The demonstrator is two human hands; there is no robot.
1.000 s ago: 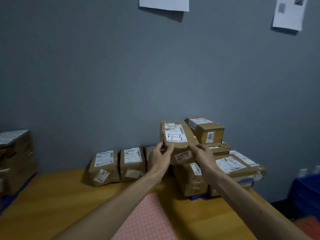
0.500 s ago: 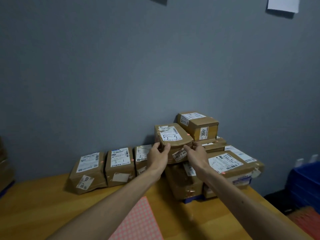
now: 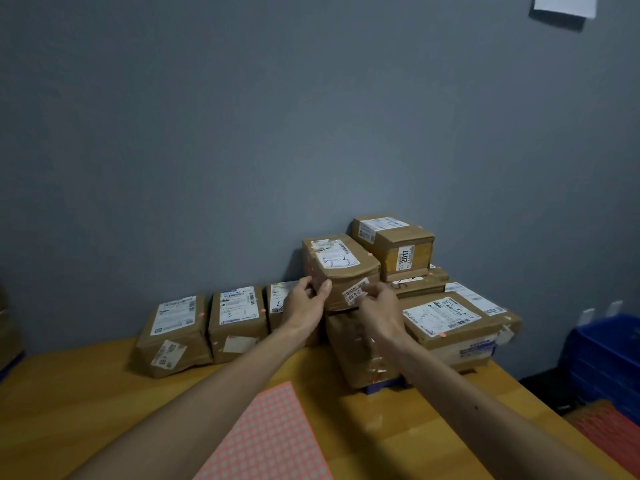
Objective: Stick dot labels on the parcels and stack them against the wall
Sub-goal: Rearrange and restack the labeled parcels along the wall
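A brown parcel [image 3: 341, 263] with "53" written on its white label lies on top of the stack of parcels [image 3: 450, 323] against the grey wall [image 3: 311, 133]. A small pink dot sits on its right edge. My left hand [image 3: 304, 304] grips its front left corner, thumb on the front face. At the front right, my right hand [image 3: 379, 306] holds it with fingers curled by the small front label. The pink sheet of dot labels [image 3: 266, 441] lies on the wooden table [image 3: 86, 410] between my forearms.
Three brown parcels [image 3: 239, 320] lean in a row against the wall to the left of the stack. A "2017" box [image 3: 394, 244] tops the stack behind. A blue crate [image 3: 602, 362] stands off the table's right edge. More boxes [image 3: 8, 327] show at the far left.
Both hands have carried the "53" parcel away from me and set it on the stack closer to the wall. The view has turned slightly right.
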